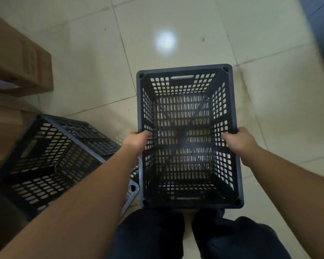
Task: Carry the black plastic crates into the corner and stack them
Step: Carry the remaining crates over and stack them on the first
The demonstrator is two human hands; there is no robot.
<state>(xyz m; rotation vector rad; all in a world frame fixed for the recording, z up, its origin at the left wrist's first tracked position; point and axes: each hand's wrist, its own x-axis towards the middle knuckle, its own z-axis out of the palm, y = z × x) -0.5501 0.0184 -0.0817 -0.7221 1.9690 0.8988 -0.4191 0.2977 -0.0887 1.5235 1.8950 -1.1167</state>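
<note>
While both hands are gripping its long rims, the black crate is hanging level above the tiled floor, evidently balanced for carrying. Left hand and right hand are curling fingers over opposite walls. A second crate is lying tilted beside cardboard boxes, near left.

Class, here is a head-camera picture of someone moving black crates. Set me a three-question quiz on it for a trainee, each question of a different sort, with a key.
1. True or false: the held crate has goods inside.
2. Multiple choice: where do the left hand and right hand take their grip? A) on the two long side rims B) in the end handle slots C) under the base
3. Fill in: the second crate stands to the person's ____, next to the cardboard boxes.

Key: 1 false, it is empty and the tiled floor shows through its base; 2 A; 3 left.
</note>
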